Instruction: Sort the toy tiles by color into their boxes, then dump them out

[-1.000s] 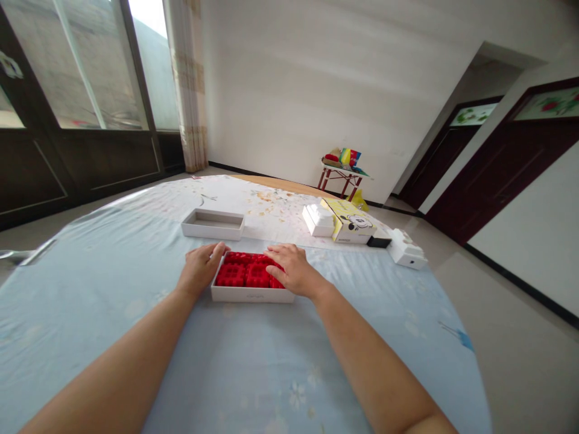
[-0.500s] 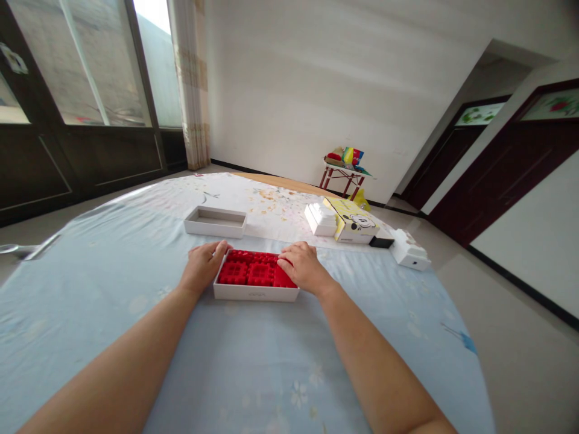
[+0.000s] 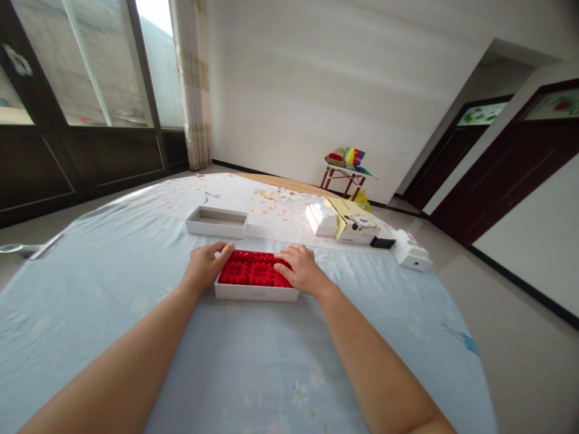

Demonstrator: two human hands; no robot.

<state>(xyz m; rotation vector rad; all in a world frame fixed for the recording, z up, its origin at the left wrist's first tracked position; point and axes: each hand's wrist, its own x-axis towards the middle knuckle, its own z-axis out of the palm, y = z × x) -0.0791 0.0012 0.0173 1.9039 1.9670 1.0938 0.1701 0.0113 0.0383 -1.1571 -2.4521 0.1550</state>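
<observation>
A shallow white box (image 3: 257,293), packed with red plastic interlocking pieces (image 3: 235,272), lies on the table in front of me. My left hand (image 3: 208,263) is closed around the box's left end, its thumb over the rim beside the pieces. At the opposite end, my right hand (image 3: 304,269) curls over the right rim, with its thumb and fingertips reaching onto the red pieces. Part of the right end is hidden under that hand.
An open white box lid or tray (image 3: 217,228) lies behind the filled box. Further right stand white packaging (image 3: 322,220), a yellow cartoon-print box (image 3: 355,222), a small black box (image 3: 382,242) and another white box (image 3: 411,256). A floral tablecloth (image 3: 253,367) covers the table.
The thumb of my left hand has slid slightly inward over the rim. My right hand has shifted a little to the left over the red pieces. The box stays about where it was.
</observation>
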